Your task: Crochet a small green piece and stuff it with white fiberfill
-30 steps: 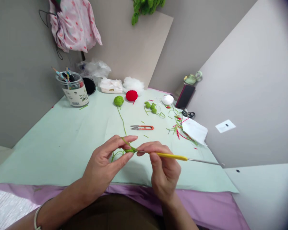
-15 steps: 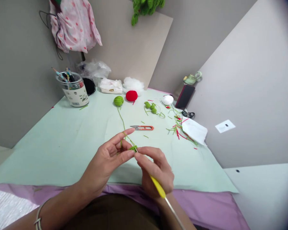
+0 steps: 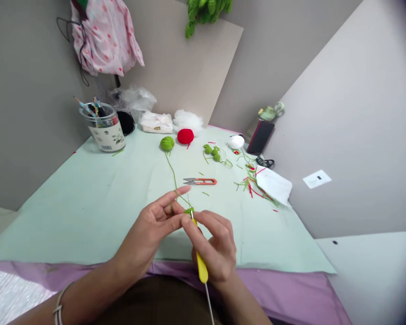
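Between thumb and fingers, my left hand (image 3: 155,223) pinches a small green crochet piece (image 3: 189,211). Green yarn (image 3: 173,174) runs over its raised index finger back to a green yarn ball (image 3: 167,143). My right hand (image 3: 214,243) is closed on a crochet hook (image 3: 202,267) with a yellow handle; a metal shaft sticks out at the rear. The hook's thin tip passes by the green piece and points up and away from me. Just beyond my fingers lie thread snips (image 3: 205,181) with an orange handle.
Behind stand a red yarn ball (image 3: 185,136), white stuffing (image 3: 187,121), a tissue pack (image 3: 156,123) and a pencil jar (image 3: 106,133). To the right are small green crocheted pieces (image 3: 216,155), a white ball (image 3: 237,142), yarn scraps (image 3: 251,185), white paper (image 3: 274,185) and a phone (image 3: 261,137).
My right hand has shifted a little left and turned the hook more upright, so its tip now shows above the green piece. My left hand stays nearly in place.
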Demonstrator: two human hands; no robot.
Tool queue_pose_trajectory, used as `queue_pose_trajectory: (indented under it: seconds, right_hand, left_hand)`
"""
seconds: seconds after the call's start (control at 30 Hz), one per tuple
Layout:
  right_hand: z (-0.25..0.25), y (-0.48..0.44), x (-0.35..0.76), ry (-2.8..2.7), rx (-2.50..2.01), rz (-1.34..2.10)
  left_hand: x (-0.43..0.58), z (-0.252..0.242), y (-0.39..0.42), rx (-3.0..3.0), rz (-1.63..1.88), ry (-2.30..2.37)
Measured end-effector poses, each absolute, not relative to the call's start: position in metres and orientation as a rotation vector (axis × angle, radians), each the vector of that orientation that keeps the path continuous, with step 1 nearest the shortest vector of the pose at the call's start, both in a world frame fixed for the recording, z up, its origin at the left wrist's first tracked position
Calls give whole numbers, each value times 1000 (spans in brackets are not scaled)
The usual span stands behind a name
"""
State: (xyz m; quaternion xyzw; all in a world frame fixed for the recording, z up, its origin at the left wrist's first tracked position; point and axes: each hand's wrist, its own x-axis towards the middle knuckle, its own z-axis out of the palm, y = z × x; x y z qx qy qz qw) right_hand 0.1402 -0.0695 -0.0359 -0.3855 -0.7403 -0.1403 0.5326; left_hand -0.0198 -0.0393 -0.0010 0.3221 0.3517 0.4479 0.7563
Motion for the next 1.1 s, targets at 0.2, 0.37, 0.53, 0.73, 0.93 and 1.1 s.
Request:
queue_pose_trajectory:
  seconds: [0.2, 0.37, 0.53, 0.73, 0.93, 1.1]
  right_hand:
    - [-23, -69, 140, -1378, -897, 416]
    - [-11, -63, 143, -961, -765, 996]
    - [-18, -56, 142, -1049, -754, 934]
    - [-23, -57, 135, -1359, -860, 566]
    - [-26, -63, 136, -1577, -905, 31]
    - [-14, -58, 143, -1250, -810, 667]
  left_hand:
    - [-29, -3, -28, 556, 862, 666]
    - [-30, 3, -31, 650, 920, 708]
    - [-27, 4, -35, 798, 936, 750]
    - [-23, -1, -37, 841, 976, 816]
    - [-21, -1, -30, 590, 818, 634]
    - [-28, -1, -26, 667, 918, 708]
